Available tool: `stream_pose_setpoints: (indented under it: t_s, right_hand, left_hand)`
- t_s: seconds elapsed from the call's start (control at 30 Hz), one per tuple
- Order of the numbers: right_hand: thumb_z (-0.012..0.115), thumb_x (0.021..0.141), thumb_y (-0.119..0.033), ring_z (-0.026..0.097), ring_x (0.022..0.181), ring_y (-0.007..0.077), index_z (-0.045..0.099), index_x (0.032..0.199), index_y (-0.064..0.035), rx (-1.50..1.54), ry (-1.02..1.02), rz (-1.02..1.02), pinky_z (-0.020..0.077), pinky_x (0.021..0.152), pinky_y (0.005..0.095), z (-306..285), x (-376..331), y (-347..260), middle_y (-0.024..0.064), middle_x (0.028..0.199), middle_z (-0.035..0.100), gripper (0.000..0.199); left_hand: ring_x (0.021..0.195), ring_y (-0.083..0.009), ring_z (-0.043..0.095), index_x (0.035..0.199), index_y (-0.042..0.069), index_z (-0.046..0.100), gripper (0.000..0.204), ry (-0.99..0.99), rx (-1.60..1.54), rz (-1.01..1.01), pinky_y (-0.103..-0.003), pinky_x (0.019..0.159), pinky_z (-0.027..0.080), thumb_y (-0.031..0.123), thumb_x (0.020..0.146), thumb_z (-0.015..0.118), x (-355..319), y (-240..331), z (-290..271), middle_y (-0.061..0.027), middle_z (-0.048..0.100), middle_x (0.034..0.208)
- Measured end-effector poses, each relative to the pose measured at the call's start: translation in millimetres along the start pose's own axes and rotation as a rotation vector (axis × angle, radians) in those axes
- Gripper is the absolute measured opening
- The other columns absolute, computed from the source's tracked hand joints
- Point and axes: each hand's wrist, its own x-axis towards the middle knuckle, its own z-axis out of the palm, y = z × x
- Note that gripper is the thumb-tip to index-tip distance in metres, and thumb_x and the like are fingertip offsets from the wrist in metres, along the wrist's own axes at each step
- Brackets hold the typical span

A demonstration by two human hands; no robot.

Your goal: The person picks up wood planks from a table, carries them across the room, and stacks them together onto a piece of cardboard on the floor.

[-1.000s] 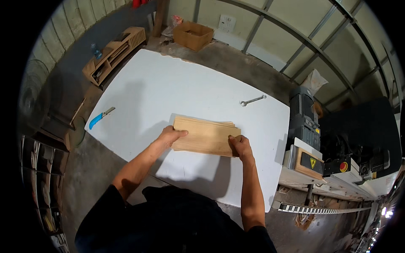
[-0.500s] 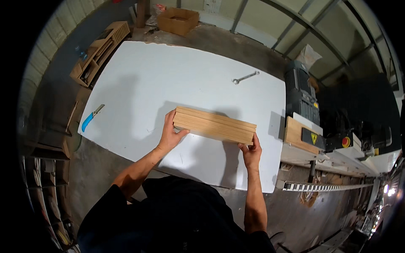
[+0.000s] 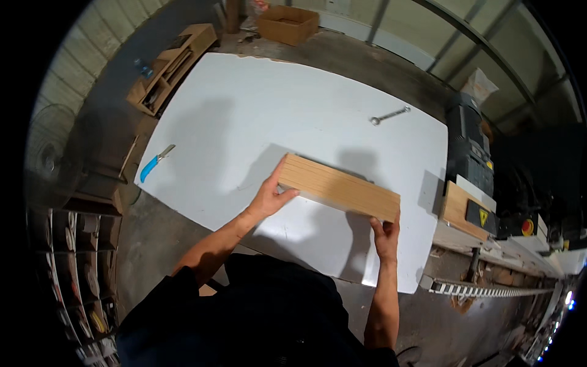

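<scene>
A stack of wooden boards (image 3: 339, 188) sits at the centre of the white bench (image 3: 244, 116), gripped at both ends: left hand (image 3: 269, 199) at nine o'clock, right hand (image 3: 385, 235) at five o'clock. A wrench (image 3: 389, 115) lies at one o'clock, a blue-handled knife (image 3: 153, 164) at nine.

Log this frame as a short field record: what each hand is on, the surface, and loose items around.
left hand: left hand grips the left end of the stack of long tan wooden boards
right hand: right hand holds the stack's right end
surface: large white sheet-topped table
loose tools: blue-handled utility knife at the table's left edge; silver wrench near the far right
beyond table: open cardboard box
</scene>
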Motion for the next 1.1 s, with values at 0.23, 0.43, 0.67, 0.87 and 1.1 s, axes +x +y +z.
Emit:
stream_pose_setpoints:
  t_s: [0.23,0.43,0.67,0.87,1.1]
  right_hand:
    - [0.071,0.084,-0.013,0.041,0.128,0.0211,0.02,0.149,-0.0075,-0.142,-0.059,0.052,0.0324,0.107,0.0344,-18,1,14,0.0107,0.14,0.043,0.083]
    - [0.073,0.083,-0.019,0.048,0.12,0.0211,0.028,0.145,-0.0041,-0.158,-0.041,0.06,0.0359,0.104,0.0335,-22,5,12,0.0111,0.132,0.052,0.079]
    - [0.075,0.082,-0.023,0.052,0.113,0.0197,0.038,0.138,-0.0024,-0.285,-0.072,-0.052,0.0409,0.097,0.0325,-26,14,12,0.0093,0.123,0.056,0.071]
    - [0.076,0.079,-0.032,0.053,0.115,0.0252,0.036,0.141,-0.0013,-0.296,-0.079,-0.042,0.0431,0.096,0.0354,-26,35,8,0.0152,0.13,0.053,0.08]
    - [0.077,0.078,-0.031,0.051,0.118,0.0262,0.035,0.141,-0.0023,-0.255,-0.073,0.011,0.042,0.099,0.0371,-26,35,6,0.0155,0.132,0.051,0.081]
  left_hand:
    - [0.115,-0.0167,0.051,0.15,0.008,0.016,0.088,-0.05,0.071,-0.045,-0.022,0.061,0.047,0.01,0.081,0.069,2,20,-9,-0.0174,0.043,0.142]
    - [0.123,-0.0184,0.048,0.148,0.007,0.024,0.084,-0.041,0.069,-0.024,-0.025,0.078,0.051,0.007,0.079,0.071,5,18,-6,-0.0154,0.043,0.143]
    - [0.126,-0.0211,0.047,0.145,0.003,0.029,0.081,-0.021,0.112,0.03,-0.03,0.101,0.042,0.003,0.077,0.072,14,20,-8,-0.0146,0.047,0.14]
    - [0.129,-0.0226,0.044,0.146,0.005,0.029,0.08,-0.024,0.14,0.005,-0.031,0.096,0.047,0.006,0.078,0.071,34,23,-11,-0.0157,0.04,0.144]
    - [0.131,-0.0225,0.04,0.147,0.007,0.028,0.081,-0.048,0.146,0.0,-0.031,0.099,0.044,0.004,0.078,0.072,37,22,-12,-0.0149,0.037,0.147]
